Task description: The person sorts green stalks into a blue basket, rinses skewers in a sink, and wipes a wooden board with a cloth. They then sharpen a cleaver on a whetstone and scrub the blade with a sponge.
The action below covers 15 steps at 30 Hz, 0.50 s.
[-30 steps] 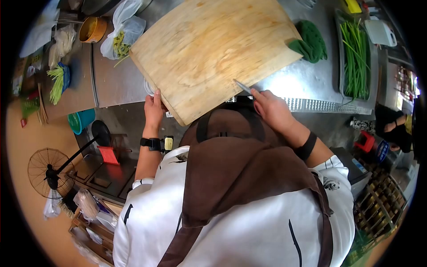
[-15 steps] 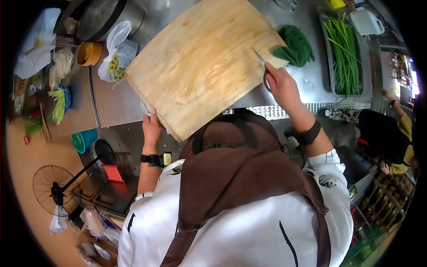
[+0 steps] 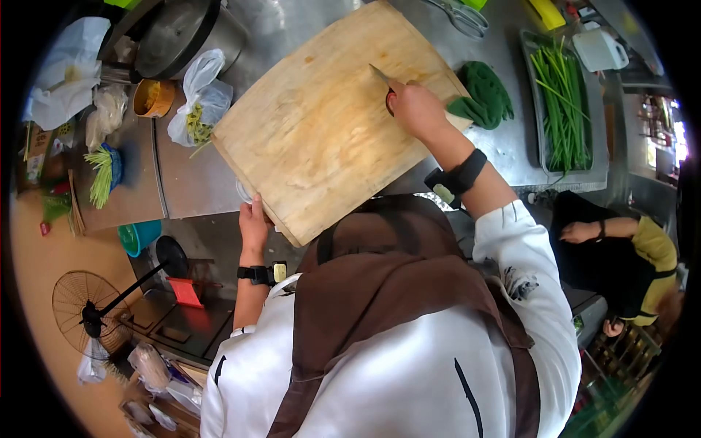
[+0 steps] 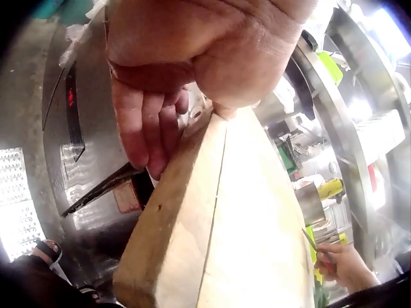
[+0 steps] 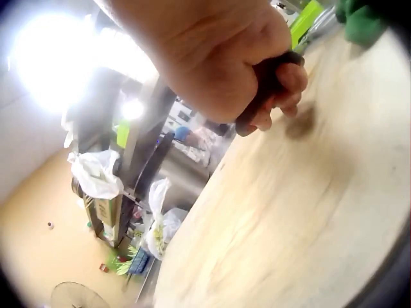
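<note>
A thick wooden cutting board (image 3: 321,139) lies at an angle on the metal counter, its near corner jutting past the counter's front edge. At its left edge my left hand (image 3: 253,225) grips the board; in the left wrist view the thumb is at the top edge and the fingers (image 4: 131,128) hang down along the side. My right hand (image 3: 420,111) is over the board's right half, curled round a pair of scissors (image 3: 382,77) with the pointed blade toward the far left. The right wrist view shows their dark looped handle (image 5: 265,86) inside the hand.
A green cloth (image 3: 485,95) overlaps the board's right corner. Farther right is a tray of long green stalks (image 3: 562,109). Metal scissors (image 3: 467,20) lie behind. To the left stand a plastic bag (image 3: 201,87), an orange tub (image 3: 153,98) and a large pot (image 3: 190,36). Another person (image 3: 621,248) is at right.
My right hand has moved from the board's near edge, rightward and then inward over its surface, carrying the scissors. The left hand keeps its grip on the board's left edge.
</note>
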Motion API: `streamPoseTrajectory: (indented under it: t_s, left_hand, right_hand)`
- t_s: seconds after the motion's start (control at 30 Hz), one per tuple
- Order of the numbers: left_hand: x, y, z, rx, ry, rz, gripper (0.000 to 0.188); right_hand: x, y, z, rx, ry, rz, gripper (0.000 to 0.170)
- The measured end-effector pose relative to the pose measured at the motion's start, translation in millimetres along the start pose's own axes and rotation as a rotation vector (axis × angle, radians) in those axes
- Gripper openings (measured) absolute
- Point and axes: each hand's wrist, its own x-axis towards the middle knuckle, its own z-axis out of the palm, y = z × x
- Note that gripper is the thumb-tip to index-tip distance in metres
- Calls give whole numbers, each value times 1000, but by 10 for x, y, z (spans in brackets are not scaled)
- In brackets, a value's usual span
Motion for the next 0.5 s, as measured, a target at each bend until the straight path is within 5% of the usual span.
streamPoseTrajectory:
  t_s: [0.37, 0.5]
  left_hand:
    - [-18, -28, 18, -73, 69, 56, 38]
    - [-100, 112, 75, -76, 70, 61, 37]
  right_hand:
    - [45, 218, -18, 164, 213, 82, 23]
    - [54, -7, 92, 59, 97, 10, 25]
